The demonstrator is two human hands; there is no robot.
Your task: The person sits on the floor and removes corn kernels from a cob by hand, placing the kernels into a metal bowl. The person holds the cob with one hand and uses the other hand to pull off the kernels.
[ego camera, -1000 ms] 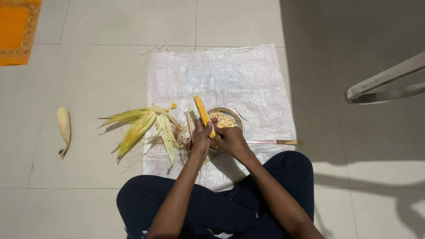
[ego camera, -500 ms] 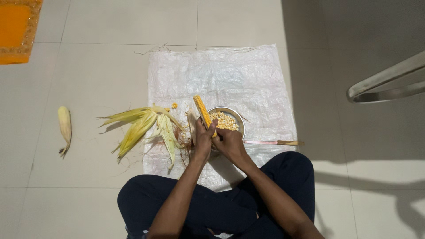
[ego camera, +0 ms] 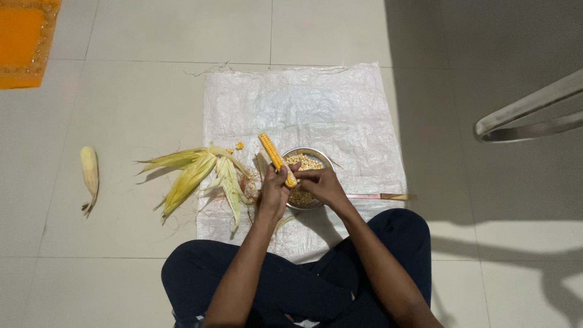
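Currently left hand (ego camera: 274,193) grips corn cob (ego camera: 276,159) at frame centre, tilted over steel bowl (ego camera: 322,159). Right hand (ego camera: 322,185) fingers pinch kernels; best kept above bowl, cob rotated gradually.

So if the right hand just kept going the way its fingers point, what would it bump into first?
The right hand points leftward, so it would likely meet the corn cob first, right at its fingertips, with the left hand just behind.

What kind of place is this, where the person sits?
Probably a home floor used for food preparation: pale square floor tiles, a white woven plastic sheet spread on them, and a round metal bowl of loose corn kernels.
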